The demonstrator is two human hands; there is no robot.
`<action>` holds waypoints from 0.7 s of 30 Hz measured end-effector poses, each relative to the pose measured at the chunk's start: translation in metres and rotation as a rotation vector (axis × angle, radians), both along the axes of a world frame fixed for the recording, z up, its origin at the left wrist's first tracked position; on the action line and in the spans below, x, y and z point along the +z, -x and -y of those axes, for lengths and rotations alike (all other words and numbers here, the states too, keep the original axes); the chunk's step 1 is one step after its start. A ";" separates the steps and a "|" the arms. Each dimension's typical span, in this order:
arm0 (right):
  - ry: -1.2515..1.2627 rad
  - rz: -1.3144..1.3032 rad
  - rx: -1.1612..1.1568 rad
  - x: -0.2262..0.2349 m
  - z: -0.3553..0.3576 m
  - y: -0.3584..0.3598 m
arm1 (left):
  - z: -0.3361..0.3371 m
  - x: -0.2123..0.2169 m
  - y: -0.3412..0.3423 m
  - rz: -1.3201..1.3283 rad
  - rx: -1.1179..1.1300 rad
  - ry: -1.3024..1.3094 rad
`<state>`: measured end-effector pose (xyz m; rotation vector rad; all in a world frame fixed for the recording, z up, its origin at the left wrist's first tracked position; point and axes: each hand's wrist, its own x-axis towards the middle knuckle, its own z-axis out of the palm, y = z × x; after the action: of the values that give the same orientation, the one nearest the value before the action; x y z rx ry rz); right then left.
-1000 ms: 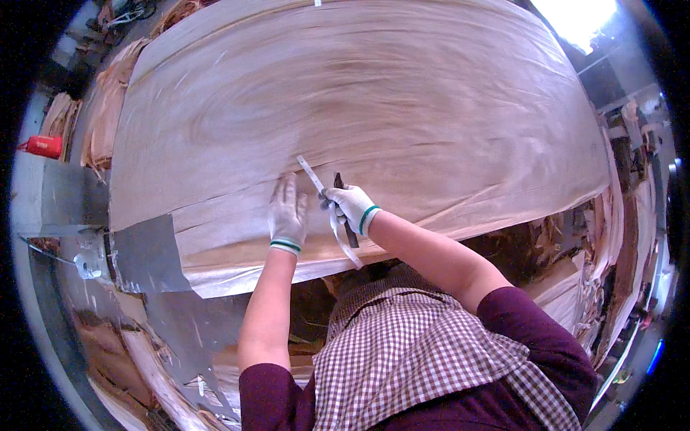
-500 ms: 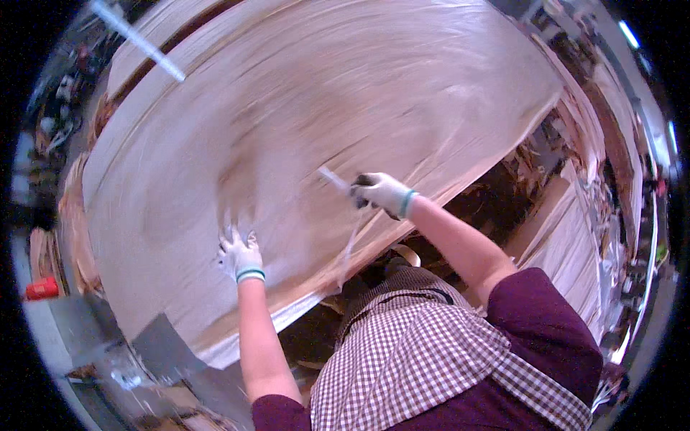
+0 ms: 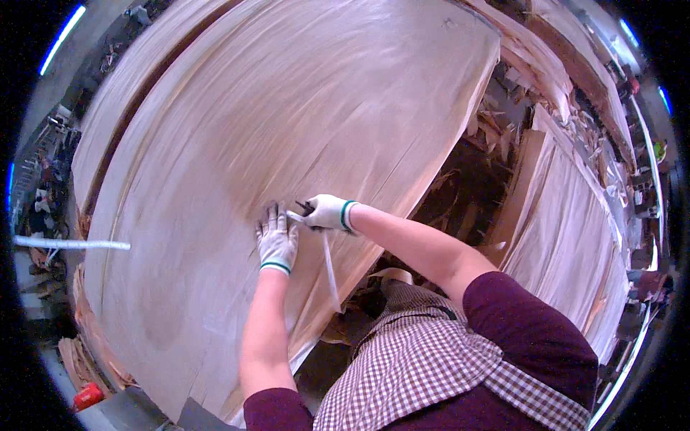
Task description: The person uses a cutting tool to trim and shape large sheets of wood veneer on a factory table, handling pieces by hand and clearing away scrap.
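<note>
Together, a gloved left hand (image 3: 277, 241) and right hand (image 3: 330, 212) sit over a broad wood sheet (image 3: 345, 108).
The left lies flat on the sheet, fingers extended, nothing visible in it; the right curls round a dark tool (image 3: 305, 207) and a white strip (image 3: 330, 273), which trails to the sheet's near edge. Its loose tail could snag there if dragged, pulling it crooked. Half a second ago, the hands were well apart over the sheet.

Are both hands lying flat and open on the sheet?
No: the left hand lies with fingers extended on the wood sheet, but the right hand is curled around a dark object.
</note>
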<state>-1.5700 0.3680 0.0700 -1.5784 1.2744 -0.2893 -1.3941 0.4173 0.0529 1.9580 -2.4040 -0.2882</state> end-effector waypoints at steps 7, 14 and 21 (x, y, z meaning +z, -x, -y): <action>-0.200 0.386 -0.615 -0.002 0.053 0.135 | 0.025 0.014 0.030 0.079 0.068 -0.083; -0.114 0.058 -0.583 -0.025 0.107 0.124 | 0.130 0.013 0.143 -0.017 -0.294 0.350; 0.079 -0.291 -0.103 -0.003 0.115 0.200 | 0.149 -0.022 0.177 0.005 -0.277 0.018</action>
<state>-1.7699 0.2530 0.0669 -1.6678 1.5881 -0.1805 -1.5715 0.2682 0.0311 1.6174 -2.6688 -0.2662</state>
